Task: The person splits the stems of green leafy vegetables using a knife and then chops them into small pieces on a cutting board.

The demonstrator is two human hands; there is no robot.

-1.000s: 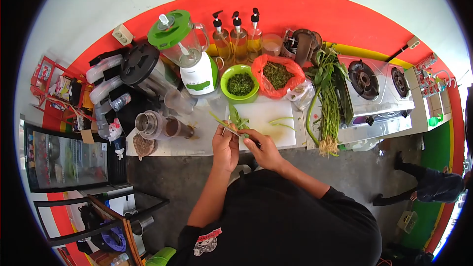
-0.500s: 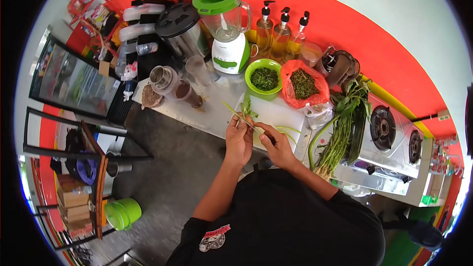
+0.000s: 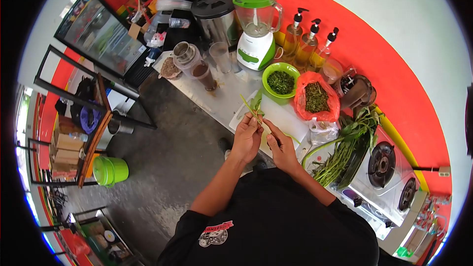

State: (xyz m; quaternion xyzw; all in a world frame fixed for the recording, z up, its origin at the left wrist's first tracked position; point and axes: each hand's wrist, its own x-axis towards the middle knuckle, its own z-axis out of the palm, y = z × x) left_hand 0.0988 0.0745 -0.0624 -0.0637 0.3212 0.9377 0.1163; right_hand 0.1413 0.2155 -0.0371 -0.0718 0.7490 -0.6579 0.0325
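a thin, pale green stem is held above the left edge of the cutting board, its long axis slanting away from the person and leftward, free tip outward. broad green leaves sprout along its right side. the left hand pinches its lower part; the right hand's fingertips are close by, their grip impossible to tell.

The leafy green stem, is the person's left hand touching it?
Touching. The head view shows the left hand pinching the leafy green stem, with one end sticking out past its grip.
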